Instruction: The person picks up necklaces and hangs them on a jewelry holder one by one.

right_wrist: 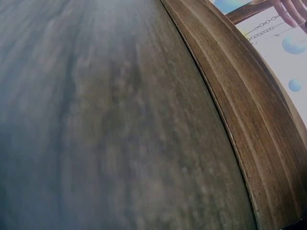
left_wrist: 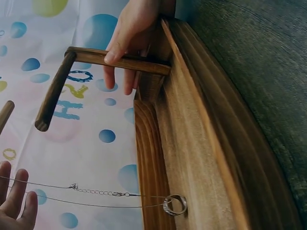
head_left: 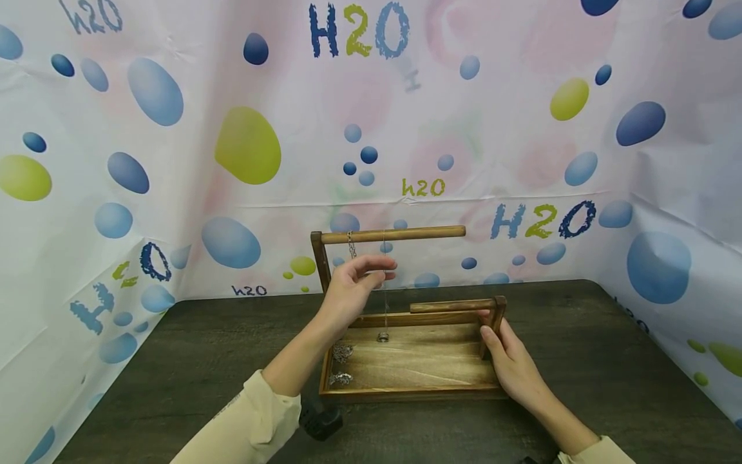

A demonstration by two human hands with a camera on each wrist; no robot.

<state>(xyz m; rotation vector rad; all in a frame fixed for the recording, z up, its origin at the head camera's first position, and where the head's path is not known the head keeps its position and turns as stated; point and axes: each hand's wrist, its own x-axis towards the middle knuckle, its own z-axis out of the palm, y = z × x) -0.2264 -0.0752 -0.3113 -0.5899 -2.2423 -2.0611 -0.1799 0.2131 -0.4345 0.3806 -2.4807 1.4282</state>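
Observation:
A wooden jewelry stand [head_left: 417, 394] has a tray base, a tall bar [head_left: 417, 233] at the left and a lower bar [head_left: 452, 306] at the right. From the tall bar hangs a thin necklace [head_left: 386, 306] with a ring pendant [head_left: 383, 337] low over the tray. My left hand [head_left: 351, 287] is raised beside this necklace, fingers extended and apart in the left wrist view, with the chain passing by them. A second, thicker chain [head_left: 351, 243] hangs further left, partly behind that hand. My right hand [head_left: 513, 364] grips the lower bar's upright post [left_wrist: 129, 62], thumb across its front.
Small heaps of silver chain [head_left: 342, 352] lie at the tray's left end. A dark wood-grain table [head_left: 232, 348] carries the stand. Behind it hangs a white cloth [head_left: 510, 154] with blue and green spots. Something black [head_left: 321, 422] shows below my left sleeve.

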